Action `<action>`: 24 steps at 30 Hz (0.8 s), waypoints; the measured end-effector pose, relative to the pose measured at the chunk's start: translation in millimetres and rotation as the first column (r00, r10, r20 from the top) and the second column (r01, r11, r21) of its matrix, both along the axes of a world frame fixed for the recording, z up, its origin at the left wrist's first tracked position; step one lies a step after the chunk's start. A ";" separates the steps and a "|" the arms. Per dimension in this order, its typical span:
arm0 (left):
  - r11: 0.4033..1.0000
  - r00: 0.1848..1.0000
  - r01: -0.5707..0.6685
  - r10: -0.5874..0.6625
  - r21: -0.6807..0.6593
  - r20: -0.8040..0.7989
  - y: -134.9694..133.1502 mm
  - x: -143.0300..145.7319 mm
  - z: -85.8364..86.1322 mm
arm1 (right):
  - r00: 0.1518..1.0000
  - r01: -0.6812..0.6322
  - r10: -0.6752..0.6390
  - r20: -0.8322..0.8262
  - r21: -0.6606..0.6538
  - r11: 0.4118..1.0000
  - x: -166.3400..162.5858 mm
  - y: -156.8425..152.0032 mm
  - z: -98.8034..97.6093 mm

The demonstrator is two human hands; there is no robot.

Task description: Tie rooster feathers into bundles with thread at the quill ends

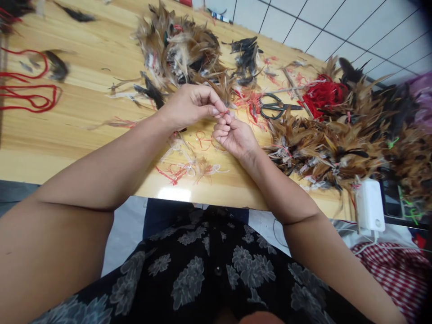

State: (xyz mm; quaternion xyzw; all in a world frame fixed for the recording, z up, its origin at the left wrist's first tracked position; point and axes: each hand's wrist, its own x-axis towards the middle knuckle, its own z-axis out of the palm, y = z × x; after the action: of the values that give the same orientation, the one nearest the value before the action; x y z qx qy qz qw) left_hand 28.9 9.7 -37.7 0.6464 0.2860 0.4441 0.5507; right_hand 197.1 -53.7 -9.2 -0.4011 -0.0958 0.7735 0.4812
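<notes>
My left hand (192, 105) and my right hand (236, 137) meet fingertip to fingertip above the table's middle. Both are closed in a pinch, with a bit of red thread (225, 113) showing between them; the rest of it is hidden by the fingers. Just behind my left hand lies a large heap of brown and black feathers (189, 49). To the right of my hands are dark-handled scissors (275, 107) and loose red thread scraps (248, 101). Below them, more thread and clear scraps (189, 168) lie on the wood.
Bundles of brown feathers (330, 144) and a red thread heap (324, 94) cover the right side of the wooden table (91, 108). A white adapter (371, 204) sits at the front right edge. Red cord (43, 96) lies at left. A tiled wall (303, 27) stands behind.
</notes>
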 end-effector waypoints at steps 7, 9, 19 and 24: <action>0.998 0.998 0.008 -0.012 -0.055 -0.069 -2.4 -1.0 6.2 | 1.000 0.001 0.000 0.021 -0.033 0.999 -1.5 -1.4 4.4; 0.999 0.998 0.013 -0.016 -0.047 -0.062 -2.4 -0.6 6.3 | 1.000 0.002 -0.001 0.023 -0.043 0.999 -2.3 -1.0 4.2; 0.992 1.000 -0.002 0.001 -0.123 -0.007 -3.3 2.4 1.6 | 0.974 -0.066 0.054 0.219 0.044 0.997 -5.8 -3.6 2.6; 0.986 0.992 -0.113 0.106 -0.124 -0.062 1.7 -0.9 4.4 | 0.855 -0.106 -0.028 0.517 0.228 0.968 -1.8 -1.1 -11.2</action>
State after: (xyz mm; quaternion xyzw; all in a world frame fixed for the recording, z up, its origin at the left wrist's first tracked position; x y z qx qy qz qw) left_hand 28.0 11.4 -33.2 0.6052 0.3640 0.4367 0.5573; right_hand 195.2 -54.7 -20.4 -0.5283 -0.3256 0.6289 0.4684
